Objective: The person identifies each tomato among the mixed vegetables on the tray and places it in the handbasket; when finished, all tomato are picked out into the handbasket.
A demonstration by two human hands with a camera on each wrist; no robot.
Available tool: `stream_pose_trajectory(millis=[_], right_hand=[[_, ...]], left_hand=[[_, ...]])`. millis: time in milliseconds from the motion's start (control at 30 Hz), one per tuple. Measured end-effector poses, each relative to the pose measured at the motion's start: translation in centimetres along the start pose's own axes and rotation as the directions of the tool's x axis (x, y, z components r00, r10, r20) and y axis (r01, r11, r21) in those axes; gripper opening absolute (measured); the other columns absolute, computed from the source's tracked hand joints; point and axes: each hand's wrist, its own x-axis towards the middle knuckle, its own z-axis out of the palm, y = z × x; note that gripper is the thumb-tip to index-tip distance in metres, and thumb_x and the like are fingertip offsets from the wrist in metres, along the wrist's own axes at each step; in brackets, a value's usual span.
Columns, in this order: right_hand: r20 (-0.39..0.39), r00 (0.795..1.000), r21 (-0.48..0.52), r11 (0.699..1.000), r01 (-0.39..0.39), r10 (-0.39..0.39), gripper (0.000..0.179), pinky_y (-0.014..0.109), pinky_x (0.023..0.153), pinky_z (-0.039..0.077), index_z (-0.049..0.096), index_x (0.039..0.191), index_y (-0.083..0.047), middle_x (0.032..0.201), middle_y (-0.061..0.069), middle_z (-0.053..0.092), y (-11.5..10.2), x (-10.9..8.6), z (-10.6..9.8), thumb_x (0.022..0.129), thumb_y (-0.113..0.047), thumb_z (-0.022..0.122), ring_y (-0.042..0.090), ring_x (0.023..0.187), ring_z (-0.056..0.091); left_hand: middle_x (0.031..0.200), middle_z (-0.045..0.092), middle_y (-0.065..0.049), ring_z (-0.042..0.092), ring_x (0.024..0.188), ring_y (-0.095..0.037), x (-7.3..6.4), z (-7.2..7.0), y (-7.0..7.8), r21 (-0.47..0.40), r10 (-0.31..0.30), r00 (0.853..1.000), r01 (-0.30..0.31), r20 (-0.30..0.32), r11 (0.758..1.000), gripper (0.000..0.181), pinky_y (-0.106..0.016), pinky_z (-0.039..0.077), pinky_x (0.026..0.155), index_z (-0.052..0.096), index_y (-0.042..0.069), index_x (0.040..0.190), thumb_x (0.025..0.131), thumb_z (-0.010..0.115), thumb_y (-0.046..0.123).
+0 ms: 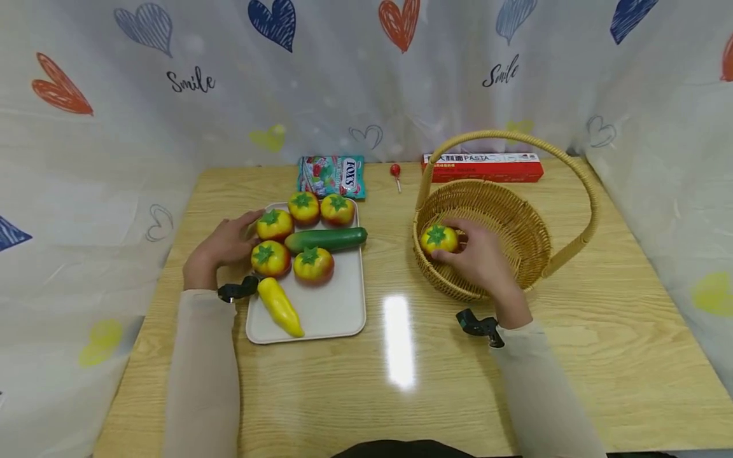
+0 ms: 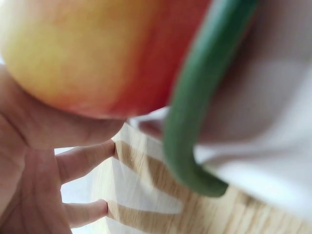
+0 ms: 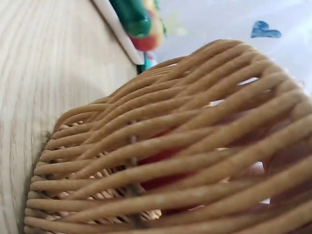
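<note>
My right hand (image 1: pixel 480 254) reaches inside the wicker basket (image 1: pixel 446 280) and holds a yellow-red toy tomato (image 1: pixel 439 239) with a green leafy top near the basket's left wall. In the right wrist view, the woven wall (image 3: pixel 161 112) mostly hides that hand and the tomato. My left hand (image 1: pixel 226 243) lies at the left edge of the white tray (image 1: pixel 335 305), close beside the tomato (image 1: pixel 275 224) there. Its fingers (image 2: pixel 83 158) are extended in the left wrist view, below a tomato (image 2: pixel 97 53). A curved green stem (image 2: pixel 190 107) crosses that view.
More tomatoes (image 1: pixel 314 265), a cucumber (image 1: pixel 326 240) and a yellow pepper (image 1: pixel 280 307) lie on the tray. Behind are a candy bag (image 1: pixel 332 176), a red lollipop (image 1: pixel 395 170) and a red pasta box (image 1: pixel 487 170). The basket's tall handle (image 1: pixel 504 135) arches over it.
</note>
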Motion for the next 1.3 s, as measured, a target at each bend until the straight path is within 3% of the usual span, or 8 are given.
stream_pose_trajectory(millis=[200, 367, 500, 667, 800, 933, 1133, 1300], right_hand=[[-0.008, 1.0, -0.007, 1.0, 0.016, -0.016, 0.073, 0.066, 0.11, 0.056, 0.054, 0.161, -0.014, 0.159, 0.024, 0.058, -0.4, -0.5, -0.8, 0.097, -0.028, 0.086, 0.05, 0.139, 0.059], [-0.091, 0.978, 0.029, 0.982, 0.189, -0.186, 0.071, 0.065, 0.117, 0.051, 0.06, 0.158, -0.015, 0.157, 0.017, 0.064, -1.9, -0.9, -1.7, 0.094, -0.027, 0.089, 0.045, 0.144, 0.061], [-0.062, 0.944, 0.128, 0.935, 0.33, -0.325, 0.071, 0.057, 0.121, 0.051, 0.063, 0.156, -0.017, 0.156, 0.008, 0.067, -3.9, -0.5, -1.7, 0.092, -0.025, 0.092, 0.033, 0.144, 0.063], [0.02, 0.897, 0.301, 0.858, 0.417, -0.442, 0.069, 0.047, 0.125, 0.049, 0.066, 0.153, -0.018, 0.155, 0.002, 0.068, -6.7, 0.4, -0.7, 0.09, -0.021, 0.093, 0.024, 0.143, 0.065], [0.059, 0.855, 0.431, 0.785, 0.444, -0.516, 0.068, 0.044, 0.127, 0.047, 0.068, 0.151, -0.014, 0.154, 0.004, 0.068, -8.6, 1.3, 1.4, 0.088, -0.018, 0.094, 0.024, 0.144, 0.064], [0.121, 0.835, 0.523, 0.749, 0.407, -0.537, 0.067, 0.044, 0.127, 0.047, 0.068, 0.152, -0.014, 0.155, 0.004, 0.068, -9.8, 2.4, 4.2, 0.089, -0.018, 0.093, 0.025, 0.147, 0.062], [0.232, 0.82, 0.487, 0.792, 0.367, -0.523, 0.066, 0.049, 0.122, 0.052, 0.068, 0.151, -0.011, 0.15, 0.01, 0.071, -10.9, 4.0, 8.8, 0.091, -0.024, 0.092, 0.032, 0.141, 0.066], [0.296, 0.83, 0.387, 0.853, 0.349, -0.474, 0.071, 0.04, 0.122, 0.052, 0.066, 0.152, -0.012, 0.152, 0.005, 0.07, -10.8, 4.6, 11.7, 0.09, -0.033, 0.093, 0.022, 0.141, 0.066]], left_hand=[[0.176, 0.027, -0.033, 0.014, 0.163, -0.062, 0.0, 0.1, -0.2, 0.002, 0.012, 1.0, -0.012, -0.004, 1.0, 0.073, -0.077, 0.004, 0.133, 0.025, 0.01, 0.175, 0.111, 0.057, 0.024], [0.176, 0.026, -0.033, 0.01, 0.162, -0.065, -0.1, 0.1, -0.1, -0.003, 0.011, 1.0, -0.011, -0.008, 1.0, 0.073, -0.08, 0.006, 0.131, 0.025, 0.011, 0.175, 0.111, 0.058, 0.024], [0.176, 0.025, -0.033, 0.007, 0.162, -0.066, -0.4, 0.0, 0.2, -0.012, 0.004, 1.0, -0.004, -0.009, 1.0, 0.074, -0.08, 0.005, 0.131, 0.025, 0.011, 0.175, 0.11, 0.058, 0.024], [0.177, 0.025, -0.033, 0.005, 0.163, -0.065, -0.6, -0.1, 0.4, -0.021, -0.011, 1.0, 0.011, -0.007, 1.0, 0.073, -0.08, 0.005, 0.131, 0.025, 0.011, 0.175, 0.111, 0.057, 0.024], [0.177, 0.024, -0.032, 0.007, 0.163, -0.064, -0.6, -0.1, 0.7, -0.017, -0.022, 1.0, 0.022, -0.007, 1.0, 0.073, -0.079, 0.004, 0.131, 0.025, 0.012, 0.175, 0.111, 0.057, 0.025], [0.177, 0.025, -0.031, 0.006, 0.162, -0.066, -0.6, -0.2, 0.9, -0.013, -0.029, 1.0, 0.029, -0.004, 0.999, 0.073, -0.082, 0.007, 0.129, 0.025, 0.012, 0.175, 0.111, 0.057, 0.025], [0.177, 0.026, -0.032, 0.008, 0.162, -0.067, -0.7, -0.2, 0.8, -0.012, -0.018, 1.0, 0.018, -0.01, 1.0, 0.073, -0.082, 0.007, 0.13, 0.026, 0.011, 0.175, 0.11, 0.057, 0.024], [0.176, 0.026, -0.032, 0.007, 0.161, -0.068, -0.6, -0.2, 0.6, -0.017, -0.014, 1.0, 0.014, -0.01, 1.0, 0.074, -0.082, 0.008, 0.129, 0.026, 0.012, 0.175, 0.11, 0.058, 0.024]])
